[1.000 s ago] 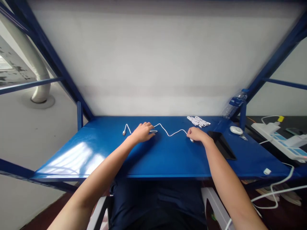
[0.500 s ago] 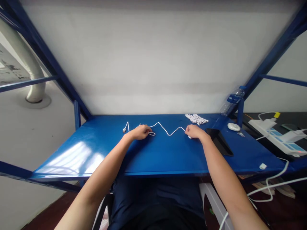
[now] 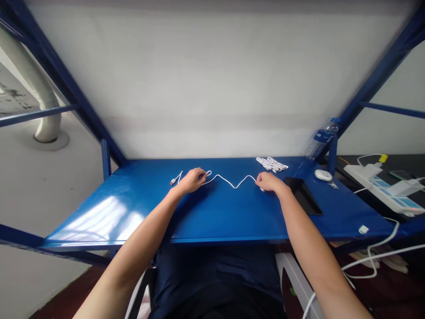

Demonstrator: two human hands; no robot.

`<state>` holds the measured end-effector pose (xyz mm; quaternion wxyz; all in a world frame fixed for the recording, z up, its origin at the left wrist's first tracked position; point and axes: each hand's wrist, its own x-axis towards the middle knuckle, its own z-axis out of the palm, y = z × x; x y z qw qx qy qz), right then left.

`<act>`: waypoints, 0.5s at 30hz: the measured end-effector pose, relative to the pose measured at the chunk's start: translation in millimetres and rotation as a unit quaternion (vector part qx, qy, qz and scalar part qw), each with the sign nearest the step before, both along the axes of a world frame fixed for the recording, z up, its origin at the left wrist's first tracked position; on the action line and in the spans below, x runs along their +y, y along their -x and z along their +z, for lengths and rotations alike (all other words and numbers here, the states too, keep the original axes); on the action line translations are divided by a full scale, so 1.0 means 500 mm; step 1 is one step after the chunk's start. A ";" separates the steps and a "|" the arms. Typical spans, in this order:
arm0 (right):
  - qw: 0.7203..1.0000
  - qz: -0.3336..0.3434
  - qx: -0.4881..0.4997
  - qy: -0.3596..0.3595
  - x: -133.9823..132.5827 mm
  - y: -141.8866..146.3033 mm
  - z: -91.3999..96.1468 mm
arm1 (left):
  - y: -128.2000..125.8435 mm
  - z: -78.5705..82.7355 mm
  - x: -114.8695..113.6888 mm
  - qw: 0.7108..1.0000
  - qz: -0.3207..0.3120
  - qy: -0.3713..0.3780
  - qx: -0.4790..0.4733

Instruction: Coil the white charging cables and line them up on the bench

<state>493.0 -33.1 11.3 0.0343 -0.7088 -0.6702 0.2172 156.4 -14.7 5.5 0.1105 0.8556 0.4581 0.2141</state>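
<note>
The white USB cable lies across the middle of the blue metal table, its plug left of the left hand, whose fingers pinch it beside a small loop. It waves rightward to the right hand, curled closed over its far end, just below a bundle of white cables.

**Workshop-type room, electronics bench station.**
A blue steel workbench with a bolted blue frame stands against a white panel; a USB cable lies on it, a power strip sits on a dark side table, and a white pipe meets the grey floor.
</note>
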 end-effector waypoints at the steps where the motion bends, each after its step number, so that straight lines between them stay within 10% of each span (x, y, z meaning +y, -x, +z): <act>1: 1.000 0.001 -0.001 -0.001 0.000 0.000 -0.001 | 0.001 -0.002 0.004 0.999 0.036 0.014 -0.015; 10: 1.000 0.010 -0.009 0.004 0.000 0.001 0.000 | 0.012 -0.053 0.032 0.985 0.170 -0.004 -0.020; 15: 1.000 0.003 -0.004 0.001 -0.003 0.003 0.002 | 0.018 -0.031 0.029 0.982 0.184 -0.029 -0.030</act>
